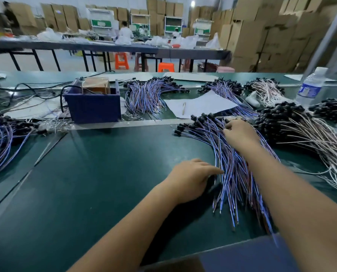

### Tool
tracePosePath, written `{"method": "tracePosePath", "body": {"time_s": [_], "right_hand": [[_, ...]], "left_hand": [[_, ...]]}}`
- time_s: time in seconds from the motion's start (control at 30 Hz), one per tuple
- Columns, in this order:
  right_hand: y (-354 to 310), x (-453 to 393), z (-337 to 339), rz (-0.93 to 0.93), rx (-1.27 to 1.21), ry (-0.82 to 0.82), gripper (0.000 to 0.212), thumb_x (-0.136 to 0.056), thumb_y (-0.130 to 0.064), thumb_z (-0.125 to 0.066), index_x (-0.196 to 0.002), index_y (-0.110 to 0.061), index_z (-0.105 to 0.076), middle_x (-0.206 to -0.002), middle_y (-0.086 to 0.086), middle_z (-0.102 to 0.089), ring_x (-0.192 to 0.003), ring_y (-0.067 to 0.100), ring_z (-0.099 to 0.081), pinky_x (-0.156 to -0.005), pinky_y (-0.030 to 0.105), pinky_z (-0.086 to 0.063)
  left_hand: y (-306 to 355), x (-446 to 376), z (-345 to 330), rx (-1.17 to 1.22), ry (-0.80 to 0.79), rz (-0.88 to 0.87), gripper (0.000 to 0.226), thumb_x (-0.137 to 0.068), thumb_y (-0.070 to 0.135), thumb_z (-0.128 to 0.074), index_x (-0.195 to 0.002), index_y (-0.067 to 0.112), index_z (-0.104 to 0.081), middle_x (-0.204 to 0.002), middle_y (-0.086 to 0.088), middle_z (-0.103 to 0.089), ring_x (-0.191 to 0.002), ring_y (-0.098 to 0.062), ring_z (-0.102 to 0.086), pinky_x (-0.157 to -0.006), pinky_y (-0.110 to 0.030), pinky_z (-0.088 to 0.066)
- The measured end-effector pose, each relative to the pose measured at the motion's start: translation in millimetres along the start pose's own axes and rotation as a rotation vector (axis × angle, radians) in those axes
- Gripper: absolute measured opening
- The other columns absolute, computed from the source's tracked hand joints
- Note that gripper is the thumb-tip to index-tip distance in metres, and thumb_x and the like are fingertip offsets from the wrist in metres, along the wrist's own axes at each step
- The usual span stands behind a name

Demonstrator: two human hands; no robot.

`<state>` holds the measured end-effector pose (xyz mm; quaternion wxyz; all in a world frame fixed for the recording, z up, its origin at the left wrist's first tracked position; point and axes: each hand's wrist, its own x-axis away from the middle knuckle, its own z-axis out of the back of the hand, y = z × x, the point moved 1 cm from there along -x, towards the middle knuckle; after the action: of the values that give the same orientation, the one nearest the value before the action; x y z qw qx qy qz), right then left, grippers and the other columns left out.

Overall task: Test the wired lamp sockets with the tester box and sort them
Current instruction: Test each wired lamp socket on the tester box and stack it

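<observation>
A fan-shaped bundle of wired lamp sockets [218,152] with blue and purple leads and black socket heads lies on the green mat in front of me. My right hand [240,134] rests on its upper part, fingers curled among the wires near the black heads. My left hand [191,177] lies on the mat at the bundle's left edge, fingertips touching the wires. The blue tester box [94,107] stands at the back left, holding a brown-topped unit and black cables.
More socket bundles lie at the far left [0,138], behind the box [148,95], at the back right [224,87] and, white-wired, at the right [309,134]. A paper sheet with a pen [199,107] and a water bottle [311,87] stand behind.
</observation>
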<state>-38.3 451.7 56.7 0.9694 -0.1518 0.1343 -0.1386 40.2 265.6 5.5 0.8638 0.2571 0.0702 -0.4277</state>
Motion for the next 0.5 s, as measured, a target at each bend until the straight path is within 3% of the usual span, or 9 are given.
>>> {"method": "tracePosePath", "body": {"time_s": [0.13,0.27,0.37,0.5], "right_hand": [[2.6,8.1,-5.7,-0.040,0.029,-0.006,0.024,-0.095,-0.020,-0.051,-0.111,-0.016,-0.068,-0.116,0.012,-0.065,-0.104,0.033,-0.058,-0.073,0.033,-0.042],[-28.8,18.9,-19.0,-0.013,0.033,0.139,0.038,-0.093,-0.017,-0.050,-0.130,-0.013,-0.055,-0.133,0.018,-0.048,-0.121,0.035,-0.041,-0.093,0.040,-0.040],[-71.5,34.3,-38.4,0.119,-0.031,0.204,0.032,-0.090,-0.011,-0.052,-0.122,-0.011,-0.060,-0.123,0.015,-0.049,-0.115,0.032,-0.040,-0.093,0.037,-0.036],[-134.6,57.1,-71.3,0.291,-0.132,0.164,0.030,-0.087,-0.012,-0.053,-0.116,-0.013,-0.063,-0.122,0.011,-0.046,-0.116,0.030,-0.039,-0.096,0.034,-0.032]], "left_hand": [[-7.1,4.0,3.9,0.058,-0.014,0.026,0.042,-0.088,-0.002,-0.047,-0.120,0.016,-0.069,-0.119,-0.002,-0.068,-0.112,-0.025,-0.057,-0.095,-0.035,-0.044],[-24.9,15.2,17.0,0.228,0.086,0.261,0.039,-0.088,-0.002,-0.047,-0.111,0.017,-0.072,-0.110,-0.001,-0.071,-0.098,-0.010,-0.060,-0.091,-0.024,-0.046],[-44.1,29.7,33.0,0.363,0.250,0.443,0.038,-0.089,-0.003,-0.046,-0.104,0.017,-0.074,-0.101,0.002,-0.073,-0.085,-0.002,-0.062,-0.080,-0.009,-0.046],[-77.4,59.3,59.2,0.367,0.430,0.584,0.038,-0.087,-0.002,-0.044,-0.093,0.021,-0.074,-0.088,0.006,-0.072,-0.072,-0.002,-0.064,-0.064,-0.005,-0.044]]}}
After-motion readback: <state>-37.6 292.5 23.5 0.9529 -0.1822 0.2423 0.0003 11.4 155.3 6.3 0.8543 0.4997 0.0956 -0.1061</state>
